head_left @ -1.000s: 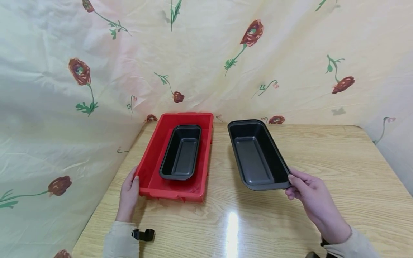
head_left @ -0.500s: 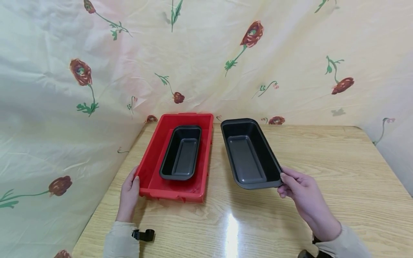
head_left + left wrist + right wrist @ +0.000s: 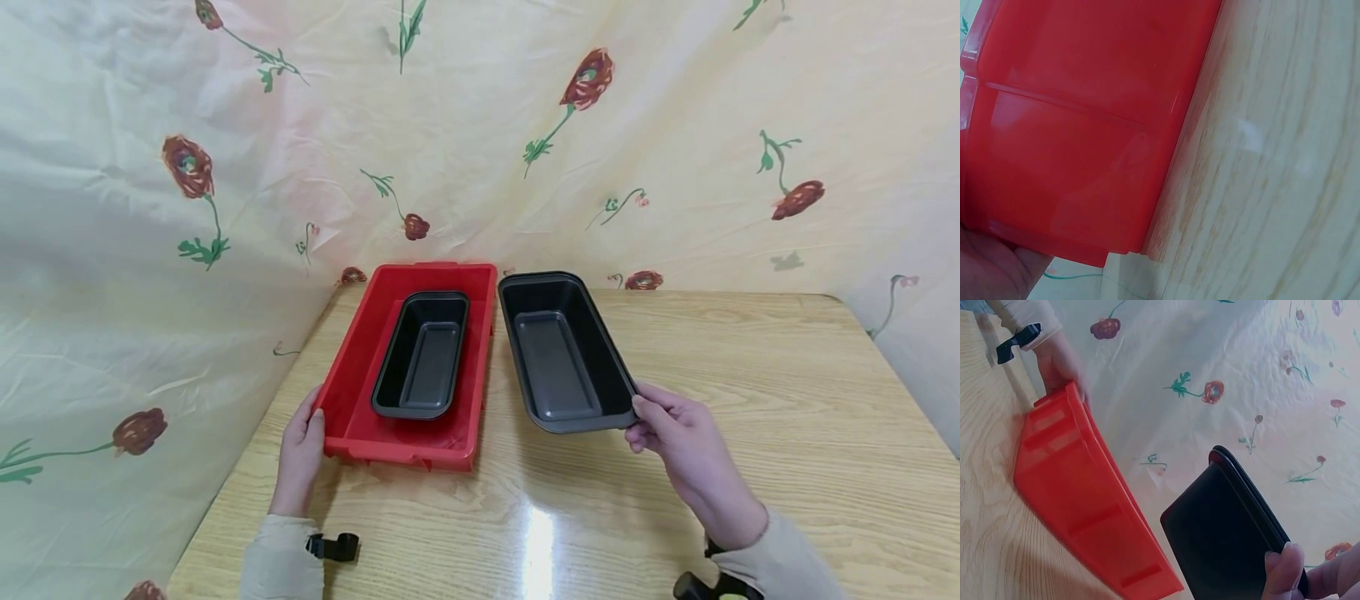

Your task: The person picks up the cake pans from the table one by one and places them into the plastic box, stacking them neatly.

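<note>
A red plastic tray lies on the left side of the table, with a dark loaf pan inside it. My left hand grips the tray's near left corner, thumb over the rim. In the left wrist view, this hand shows at the lower left against the tray's outer wall. My right hand pinches the near right corner of a second dark loaf pan, held tilted over the table just right of the tray. Its dark outer side faces the right wrist camera, thumb on the rim.
The wood-grain table stretches right of the held pan and along the front. A flower-printed cloth hangs behind and at both sides, close to the tray's far end. Black straps sit at both wrists.
My right hand has carried the held loaf pan leftward, bringing it close to the tray's right rim. My left hand, the tray and the pan inside it stay in place.
</note>
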### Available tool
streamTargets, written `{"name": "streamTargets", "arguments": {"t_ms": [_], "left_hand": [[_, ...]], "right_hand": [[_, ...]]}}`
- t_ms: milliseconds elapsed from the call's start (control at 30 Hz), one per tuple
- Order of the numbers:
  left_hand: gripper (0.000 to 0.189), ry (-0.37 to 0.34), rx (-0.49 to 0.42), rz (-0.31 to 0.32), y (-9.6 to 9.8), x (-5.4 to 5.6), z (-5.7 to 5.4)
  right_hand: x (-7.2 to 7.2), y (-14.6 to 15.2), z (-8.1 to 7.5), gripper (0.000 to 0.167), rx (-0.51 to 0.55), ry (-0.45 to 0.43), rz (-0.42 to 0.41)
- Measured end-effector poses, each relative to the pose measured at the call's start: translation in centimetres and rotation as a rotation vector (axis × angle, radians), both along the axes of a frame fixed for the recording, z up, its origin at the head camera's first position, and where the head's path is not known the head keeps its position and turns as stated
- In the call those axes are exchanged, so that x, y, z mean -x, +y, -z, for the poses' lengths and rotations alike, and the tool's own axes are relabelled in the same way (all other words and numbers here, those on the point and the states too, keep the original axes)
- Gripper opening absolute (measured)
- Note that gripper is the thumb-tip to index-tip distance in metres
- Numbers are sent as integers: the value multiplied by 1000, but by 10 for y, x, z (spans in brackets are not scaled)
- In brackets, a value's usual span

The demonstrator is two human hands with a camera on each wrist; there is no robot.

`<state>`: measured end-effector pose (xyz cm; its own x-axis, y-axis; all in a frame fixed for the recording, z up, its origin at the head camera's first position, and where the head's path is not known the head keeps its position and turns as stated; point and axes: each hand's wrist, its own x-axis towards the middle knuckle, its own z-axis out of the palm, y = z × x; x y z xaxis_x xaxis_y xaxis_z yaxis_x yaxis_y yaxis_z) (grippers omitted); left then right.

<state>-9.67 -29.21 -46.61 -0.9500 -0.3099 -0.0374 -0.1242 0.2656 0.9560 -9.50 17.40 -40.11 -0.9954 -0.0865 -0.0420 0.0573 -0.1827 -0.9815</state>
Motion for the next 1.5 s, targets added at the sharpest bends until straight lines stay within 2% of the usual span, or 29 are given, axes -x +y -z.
{"name": "streamTargets", "arguments": {"t_ms": [433, 800, 1500], "left_hand": [[48, 16, 2, 10, 1, -1, -2], [48, 11, 1, 2, 2, -1, -2], [49, 12, -7, 1, 2, -1, -2]], "right_hand": [[7, -11, -6, 49, -23, -32, -49], [10, -22, -11, 47, -52, -65, -46], [16, -42, -13, 46, -45, -93, -65]]}}
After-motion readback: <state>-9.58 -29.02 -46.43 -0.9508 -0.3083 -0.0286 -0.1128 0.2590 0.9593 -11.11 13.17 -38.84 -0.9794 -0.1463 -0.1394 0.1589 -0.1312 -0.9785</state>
